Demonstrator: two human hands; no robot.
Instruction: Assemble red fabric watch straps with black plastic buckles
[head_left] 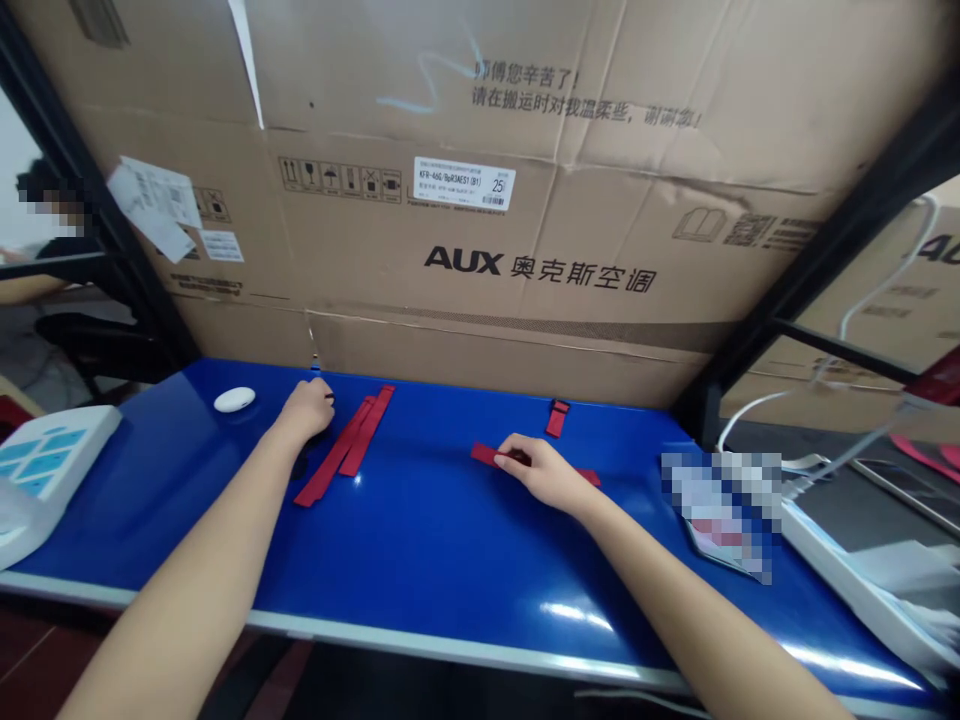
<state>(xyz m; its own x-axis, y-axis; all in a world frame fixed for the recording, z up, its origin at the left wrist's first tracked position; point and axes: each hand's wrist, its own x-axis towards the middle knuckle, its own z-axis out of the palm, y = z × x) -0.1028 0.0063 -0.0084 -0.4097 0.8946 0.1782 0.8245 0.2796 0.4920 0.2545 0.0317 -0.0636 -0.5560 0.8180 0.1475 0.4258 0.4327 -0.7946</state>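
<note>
My right hand point(538, 468) is closed on a red strap point(484, 455), pinching it between thumb and fingers. The strap's other end shows beyond the wrist, and a small dark part sits under the fingers. At the back left, my left hand point(307, 408) is curled shut. A bit of black shows at its fingertips and a dark item point(301, 466) lies beneath the wrist, mostly hidden. Just right of that hand, a long red strap point(330, 468) and a second red strap point(369, 432) lie side by side. Farther back, a short red strap with a black buckle point(556, 418) rests on the table.
The blue table point(420, 560) backs onto a tall cardboard panel point(375, 270) between black frame posts. A white oval object point(235, 400) and a white tray with blue labels point(56, 460) are at left. A blurred packet point(720, 520) and white box point(855, 570) stand at right. Another person is behind, far left.
</note>
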